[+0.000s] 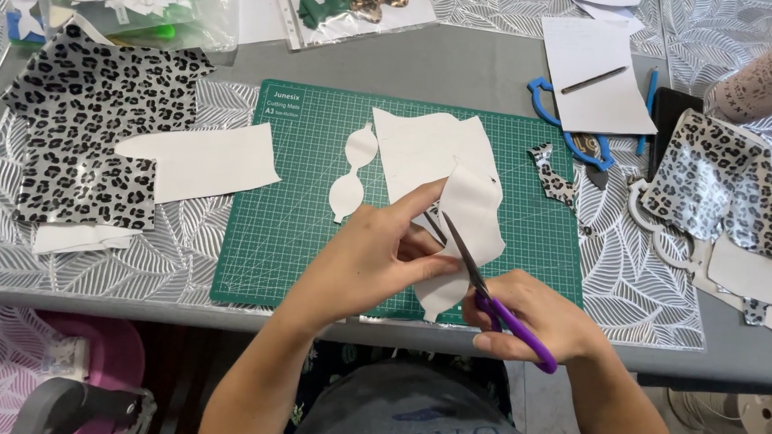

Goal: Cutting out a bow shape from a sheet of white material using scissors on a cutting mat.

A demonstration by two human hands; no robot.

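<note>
My left hand [375,256] pinches a white sheet piece [473,213] above the near edge of a green cutting mat [282,221]. My right hand [534,319] grips purple-handled scissors [493,295], whose open blades reach into the sheet between my hands. A cut white bow-shaped piece [354,171] lies on the mat to the left. A larger white sheet [422,150] lies behind the one I hold.
Leopard-print sheets lie at the left [83,126] and right [732,184]. A white paper with a pencil [592,78] sits at the back right beside blue scissors [569,131]. Clear bags with bows [355,6] lie at the back. A pink stool [88,360] stands below left.
</note>
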